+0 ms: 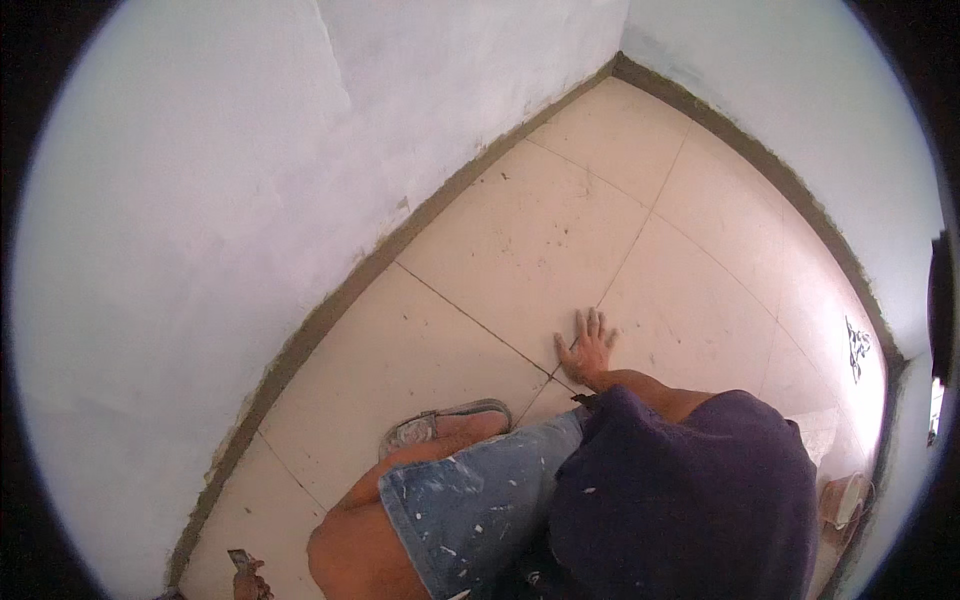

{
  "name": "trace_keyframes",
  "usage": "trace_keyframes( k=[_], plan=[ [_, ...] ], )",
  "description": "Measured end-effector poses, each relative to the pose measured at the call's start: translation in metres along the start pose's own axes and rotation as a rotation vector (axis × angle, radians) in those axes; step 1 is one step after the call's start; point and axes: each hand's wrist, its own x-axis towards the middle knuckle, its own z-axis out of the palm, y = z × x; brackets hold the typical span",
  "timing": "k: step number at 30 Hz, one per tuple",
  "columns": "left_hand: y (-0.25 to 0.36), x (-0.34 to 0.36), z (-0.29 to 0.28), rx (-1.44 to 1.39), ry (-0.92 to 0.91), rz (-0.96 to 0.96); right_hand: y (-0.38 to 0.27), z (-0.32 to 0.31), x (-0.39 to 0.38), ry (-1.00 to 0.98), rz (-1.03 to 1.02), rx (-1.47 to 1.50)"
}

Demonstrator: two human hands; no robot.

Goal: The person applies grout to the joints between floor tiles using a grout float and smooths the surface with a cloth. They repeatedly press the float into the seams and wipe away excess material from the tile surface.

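Note:
My right hand (590, 345) is pressed on the beige tiled floor (540, 215), fingers spread, near a crossing of tile joints. It looks dusty and holds nothing. At the lower left edge, my left hand (250, 583) is closed around a putty knife (238, 557), whose small flat blade points up past the fingers; the handle is mostly hidden. The pale plastered wall (220, 220) beside it meets the floor along a rough grey-brown strip (330, 315).
A second wall (800, 110) meets the first in the far corner. Black tangled marks or cord (858, 348) show on the floor at right. A brownish object (842, 498) stands behind my dark shirt. My sandalled foot (445, 425) rests on the tiles. Small dark specks dot the floor.

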Motion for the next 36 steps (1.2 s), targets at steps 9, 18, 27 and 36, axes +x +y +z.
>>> trace_keyframes(
  k=[9, 18, 27, 36],
  plan=[
    [0.033, -0.007, 0.061, 0.029, 0.039, -0.088, 0.014, -0.01, 0.003, -0.037, 0.01, -0.04],
    [0.004, -0.027, 0.091, -0.059, 0.174, -0.125, 0.037, 0.041, 0.048, 0.114, 0.05, -0.28],
    [-0.029, -0.033, 0.13, -1.206, 0.282, -0.247, -0.215, 0.008, 0.074, 0.01, -0.737, 0.121],
    [0.065, -0.012, 0.144, -1.318, 0.042, -0.253, -0.506, 0.083, -0.11, -1.118, -1.353, 0.141]
  ],
)
